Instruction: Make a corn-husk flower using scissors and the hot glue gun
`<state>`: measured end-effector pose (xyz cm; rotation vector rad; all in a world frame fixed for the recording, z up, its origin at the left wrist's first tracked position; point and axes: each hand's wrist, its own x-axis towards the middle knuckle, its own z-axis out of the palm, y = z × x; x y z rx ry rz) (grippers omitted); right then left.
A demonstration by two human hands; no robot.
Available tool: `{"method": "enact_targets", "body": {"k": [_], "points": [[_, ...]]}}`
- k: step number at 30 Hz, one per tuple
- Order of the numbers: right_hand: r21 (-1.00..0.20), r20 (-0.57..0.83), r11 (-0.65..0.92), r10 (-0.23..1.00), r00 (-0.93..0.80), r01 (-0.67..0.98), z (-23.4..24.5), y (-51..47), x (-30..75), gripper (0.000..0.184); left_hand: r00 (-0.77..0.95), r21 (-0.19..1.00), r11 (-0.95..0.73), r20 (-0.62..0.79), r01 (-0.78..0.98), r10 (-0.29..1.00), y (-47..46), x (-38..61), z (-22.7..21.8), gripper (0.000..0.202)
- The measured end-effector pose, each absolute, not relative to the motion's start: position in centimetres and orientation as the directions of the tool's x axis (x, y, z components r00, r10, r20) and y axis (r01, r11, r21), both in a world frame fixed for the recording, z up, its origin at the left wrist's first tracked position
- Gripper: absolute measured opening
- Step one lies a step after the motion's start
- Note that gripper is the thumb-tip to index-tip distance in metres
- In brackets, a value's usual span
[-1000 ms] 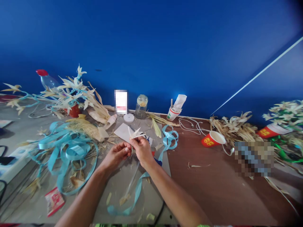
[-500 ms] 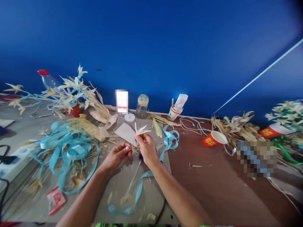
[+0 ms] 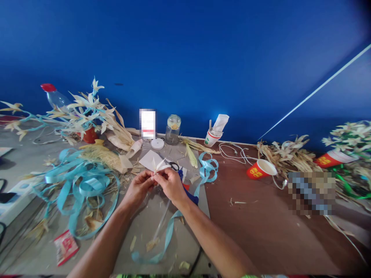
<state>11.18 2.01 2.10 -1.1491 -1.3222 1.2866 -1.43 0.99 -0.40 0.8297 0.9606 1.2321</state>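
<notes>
A small pale corn-husk flower (image 3: pixel 158 166) with pointed petals stands up between my two hands. My left hand (image 3: pixel 141 184) pinches at its base, fingertips together. Right beside it, my right hand (image 3: pixel 171 183) is closed on the flower's base too, its fingertips meeting those of the left. Behind the hands lies a white card (image 3: pixel 148 159). A dark blue tool (image 3: pixel 191 196), partly hidden by my right hand, rests on the grey board, and a clear stick (image 3: pixel 162 220) lies below the hands. Light blue ribbon (image 3: pixel 171 231) curls next to my right forearm.
Left are a heap of blue ribbon (image 3: pixel 65 193), finished husk flowers on blue stems (image 3: pixel 89 101), a power strip (image 3: pixel 20 197) and a red packet (image 3: pixel 66 247). A glass jar (image 3: pixel 173 131) stands behind. Right are a red paper cup (image 3: pixel 259 170), a white cable (image 3: pixel 234 152) and dried husks (image 3: pixel 286 154).
My right hand has brought the flower left and down to my left hand. Both hands now meet at its base. More of the blue tool shows.
</notes>
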Motion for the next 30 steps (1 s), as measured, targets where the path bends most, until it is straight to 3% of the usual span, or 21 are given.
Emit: {"method": "enact_targets", "body": {"k": [7,16,22,24,27,30], "points": [[-0.995,0.010,0.023,0.990,-0.138,0.098,1.3,2.2,11.5,0.023,-0.109,0.837,0.092,-0.178,-0.539,0.978,1.3,-2.3,0.0,0.021],[-0.998,0.029,0.035,0.995,-0.094,0.054,3.7,3.6,13.4,0.022,-0.103,0.783,0.050,-0.145,-0.621,0.984,1.4,-2.3,-0.1,0.021],[-0.956,0.092,0.128,0.985,-0.144,0.264,6.2,4.7,18.1,0.019,-0.050,0.767,0.095,-0.164,-0.634,0.985,1.3,-2.1,0.0,0.019],[-0.924,0.115,0.179,0.973,-0.201,0.339,6.7,4.3,19.5,0.019,-0.030,0.760,0.109,-0.167,-0.640,0.986,1.3,-2.0,0.0,0.018],[-0.876,0.062,0.258,0.898,-0.436,0.407,6.9,2.3,20.1,0.015,-0.026,0.748,0.112,-0.171,-0.654,0.985,1.4,-2.0,-0.1,0.019],[-0.839,-0.025,0.382,0.684,-0.729,0.387,6.4,-0.7,18.5,0.014,-0.054,0.751,0.080,-0.153,-0.655,0.987,1.4,-2.0,0.0,0.018]]}}
